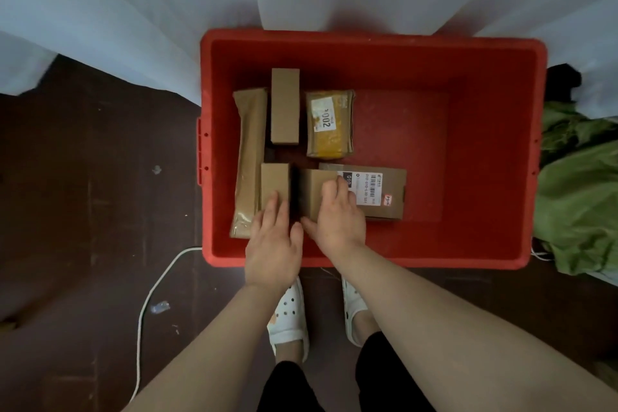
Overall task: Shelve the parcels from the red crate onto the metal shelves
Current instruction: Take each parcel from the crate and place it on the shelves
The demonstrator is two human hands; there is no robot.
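Note:
The red crate (485,150) stands on the floor in front of my feet and holds several parcels. My left hand (274,241) lies on a small brown box (274,179) near the crate's front left, fingers on top and thumb in the dark gap beside it. My right hand (337,214) grips a second brown box (314,187) just to the right, fingers curled over its far edge. Behind that lies a labelled brown box (384,192). A long brown wrapped parcel (249,150), a narrow brown box (285,105) and a yellow parcel marked 002 (329,124) lie further in. No shelves are in view.
White curtains (133,10) hang behind the crate. A green cloth heap (582,197) lies against the crate's right side. A white cable (150,298) runs across the dark floor at the left. The crate's right half holds no parcels.

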